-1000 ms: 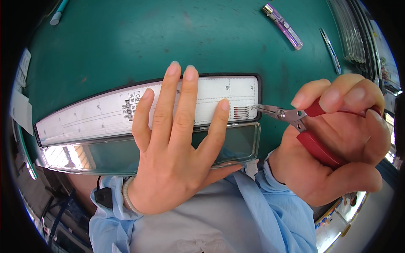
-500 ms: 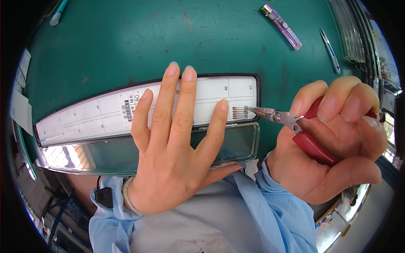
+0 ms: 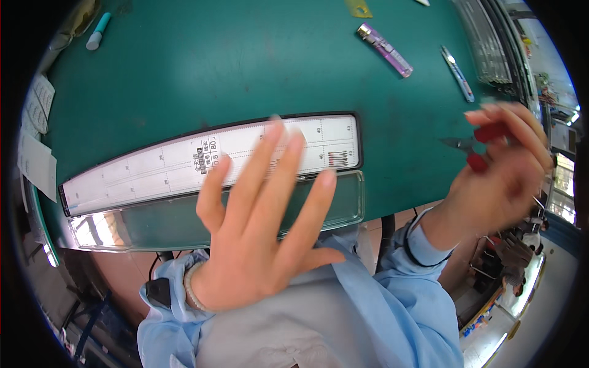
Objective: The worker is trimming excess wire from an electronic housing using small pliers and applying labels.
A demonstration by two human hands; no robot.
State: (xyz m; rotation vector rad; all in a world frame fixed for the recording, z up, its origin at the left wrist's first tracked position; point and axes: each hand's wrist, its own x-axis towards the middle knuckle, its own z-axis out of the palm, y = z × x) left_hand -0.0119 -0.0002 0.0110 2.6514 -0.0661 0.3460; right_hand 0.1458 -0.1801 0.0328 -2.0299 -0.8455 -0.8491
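Note:
A long narrow case with a dark rim lies slightly aslant on the green table (image 3: 245, 73). Its white printed card (image 3: 123, 178) faces up, and its clear lid (image 3: 172, 221) is folded out on my side. Near the card's right end sits a row of small, thin, dark pieces (image 3: 337, 159). My left hand (image 3: 251, 251), blurred, is over the middle of the case with its fingers spread and nothing in them. Off to the right, my right hand (image 3: 509, 165) is closed on red-handled pliers (image 3: 492, 132), whose pointed jaws face left, apart from the case.
A purple lighter (image 3: 385, 50) and a slim blue pointed tool (image 3: 458, 75) lie at the far right. Clear cases (image 3: 485, 49) are stacked by the right edge. A teal-capped marker (image 3: 99, 32) and white papers (image 3: 38, 168) are at the left.
My right hand has drawn the pliers away from the row of thin pieces, up and to the right. My left fingers look lifted off the card. The whole view has shifted a little.

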